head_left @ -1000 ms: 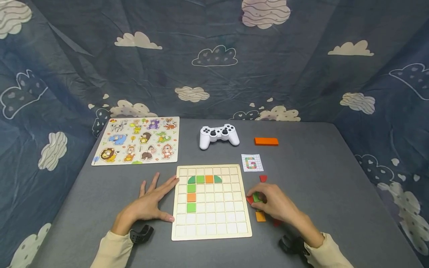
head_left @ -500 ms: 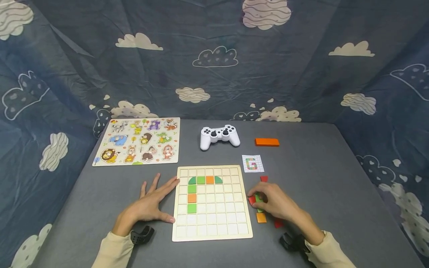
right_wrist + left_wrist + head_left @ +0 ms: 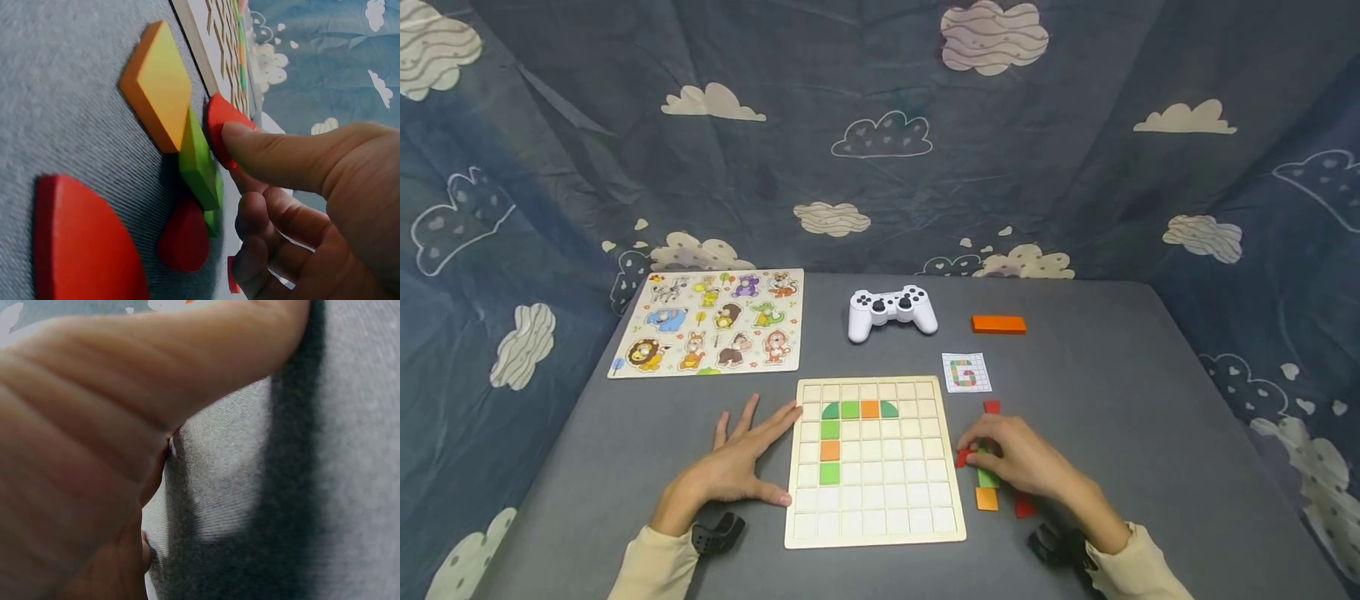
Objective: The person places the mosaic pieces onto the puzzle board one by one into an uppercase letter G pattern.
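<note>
My left hand (image 3: 733,462) lies spread at the left side of a wooden grid board (image 3: 895,521), its index fingertip and thumb touching the edge. Green and orange square tiles and dark green quarter-round tiles form a row and a column on the board. Right of it, my right hand (image 3: 1018,454) pinches a small red tile with a curved edge (image 3: 220,122) between thumb and index finger. Under that hand lie green tiles (image 3: 199,164), with an orange square tile (image 3: 987,499) beside them. In the left wrist view only part of the hand and grey cloth show.
Other red tiles (image 3: 1024,505) lie near my right wrist, another (image 3: 992,407) beyond the hand. A printed pattern card (image 3: 967,372), an orange block (image 3: 998,324), a white game controller (image 3: 892,312) and an animal puzzle board (image 3: 707,323) stand farther back.
The head view has shifted slightly. My right hand has moved a little away from the orange tile, still pinching the red tile, and more green shows below the thumb. My left hand stays put.
</note>
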A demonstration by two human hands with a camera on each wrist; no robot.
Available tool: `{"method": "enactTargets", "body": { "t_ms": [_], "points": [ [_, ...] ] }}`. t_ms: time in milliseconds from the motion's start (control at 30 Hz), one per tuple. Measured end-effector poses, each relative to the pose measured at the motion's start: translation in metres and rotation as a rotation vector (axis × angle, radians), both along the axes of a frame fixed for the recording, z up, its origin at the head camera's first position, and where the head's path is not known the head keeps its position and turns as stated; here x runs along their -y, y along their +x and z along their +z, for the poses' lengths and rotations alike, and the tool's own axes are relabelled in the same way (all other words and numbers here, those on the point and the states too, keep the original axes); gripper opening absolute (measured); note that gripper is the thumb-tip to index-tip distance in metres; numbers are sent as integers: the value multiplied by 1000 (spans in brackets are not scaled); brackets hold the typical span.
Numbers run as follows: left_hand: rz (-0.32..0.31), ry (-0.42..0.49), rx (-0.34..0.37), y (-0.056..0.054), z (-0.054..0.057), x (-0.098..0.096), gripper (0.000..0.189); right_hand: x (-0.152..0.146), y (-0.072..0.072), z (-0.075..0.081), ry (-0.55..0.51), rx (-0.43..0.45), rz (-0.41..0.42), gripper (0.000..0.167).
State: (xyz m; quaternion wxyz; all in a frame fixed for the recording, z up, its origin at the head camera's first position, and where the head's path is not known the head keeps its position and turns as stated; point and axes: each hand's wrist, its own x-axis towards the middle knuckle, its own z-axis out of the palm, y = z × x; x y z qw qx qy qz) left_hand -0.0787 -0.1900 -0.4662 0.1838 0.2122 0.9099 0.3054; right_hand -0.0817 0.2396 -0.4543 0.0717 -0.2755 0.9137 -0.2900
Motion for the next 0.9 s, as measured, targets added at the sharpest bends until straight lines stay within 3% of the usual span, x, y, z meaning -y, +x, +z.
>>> {"method": "enactTargets", "body": {
  "t_ms": [233,533,700,900],
  "points": [
    [6,3,-4,1,-1,0,122,-1,-1,4,-13,4,3,10],
    [4,-1,-2,1,-1,-1,123,4,-1,10,-40,15,4,18],
    [1,0,-6,0,0,-1,122,13,0,13,-53,-13,0,15],
    [2,7,-5,1,0,-1,122,29,3,16,-65,17,15,10]
  ]
}}
